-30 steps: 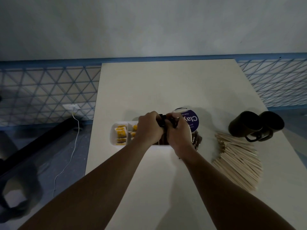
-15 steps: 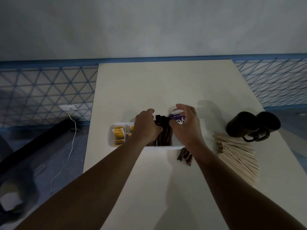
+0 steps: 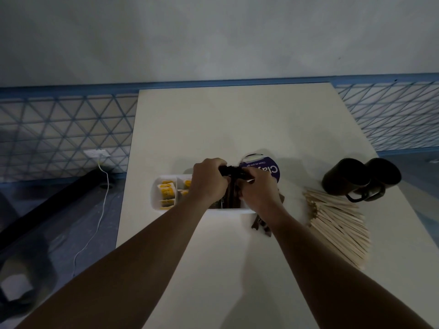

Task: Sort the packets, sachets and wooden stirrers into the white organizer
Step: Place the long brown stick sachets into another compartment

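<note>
Grip: left hand (image 3: 209,184), right hand (image 3: 259,194) pinch dark sachets (image 3: 231,171) over organizer (image 3: 155,198); compartment hidden.

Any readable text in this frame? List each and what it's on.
"Cla", rest hidden by the right hand: large white letters on the purple round container top.
"Clean as you go": small white line on the same top.
Yellow packets: dark print, too small to read.
Dark sachets: nothing legible.
</note>
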The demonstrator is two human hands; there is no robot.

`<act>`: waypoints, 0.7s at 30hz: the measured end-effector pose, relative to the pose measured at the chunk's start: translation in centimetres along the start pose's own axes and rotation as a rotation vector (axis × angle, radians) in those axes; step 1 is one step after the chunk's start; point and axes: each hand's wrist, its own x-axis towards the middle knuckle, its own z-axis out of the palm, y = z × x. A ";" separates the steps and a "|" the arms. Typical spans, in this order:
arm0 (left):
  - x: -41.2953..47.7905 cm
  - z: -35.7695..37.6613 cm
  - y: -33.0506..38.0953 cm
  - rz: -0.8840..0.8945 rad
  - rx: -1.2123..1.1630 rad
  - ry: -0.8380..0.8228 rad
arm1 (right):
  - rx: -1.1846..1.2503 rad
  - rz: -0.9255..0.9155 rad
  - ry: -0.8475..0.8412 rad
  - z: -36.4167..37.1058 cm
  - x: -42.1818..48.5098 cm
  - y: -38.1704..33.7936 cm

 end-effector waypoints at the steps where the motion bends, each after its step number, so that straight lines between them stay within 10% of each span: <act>1: 0.0 0.1 0.0 -0.004 -0.002 0.007 | 0.002 -0.002 0.001 0.1 0.0 -0.1; 16: -0.3 0.7 1.1 0.003 -0.087 0.224 | -0.007 0.028 0.039 -2.2 -0.1 0.8; 21: -2.0 1.1 3.1 0.095 -0.209 0.018 | 0.067 0.113 0.267 -4.8 0.1 2.7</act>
